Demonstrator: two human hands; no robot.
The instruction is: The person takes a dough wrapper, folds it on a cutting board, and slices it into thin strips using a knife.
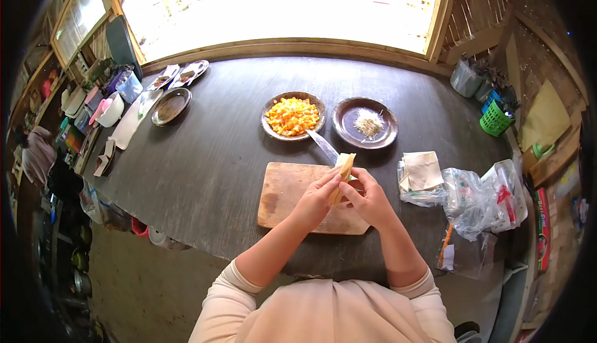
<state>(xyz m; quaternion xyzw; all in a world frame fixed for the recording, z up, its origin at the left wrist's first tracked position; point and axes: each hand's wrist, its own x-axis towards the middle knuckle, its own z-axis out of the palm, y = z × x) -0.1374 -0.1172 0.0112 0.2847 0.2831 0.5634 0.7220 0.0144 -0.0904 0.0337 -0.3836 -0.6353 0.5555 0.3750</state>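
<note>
Both hands meet above a wooden cutting board (289,194). Between my left hand (320,197) and my right hand (367,200) is a pale yellow, flat, layered piece (345,164), held upright; it looks like a folded wrapper, but I cannot be sure. Fingers of both hands are closed on it. A knife (323,146) lies just beyond, its blade pointing at a bowl of orange diced pieces (292,117). Its handle is hidden behind the hands. To the right of that bowl, a dark plate (348,133) bears a small heap of thin pale sticks (369,123).
Right of the board are a stack of square pale sheets (421,170) and clear plastic bags (466,203). A green basket (495,119) stands at the far right. An empty brown plate (171,107) and small dishes (189,74) sit at the left on the dark table (217,150).
</note>
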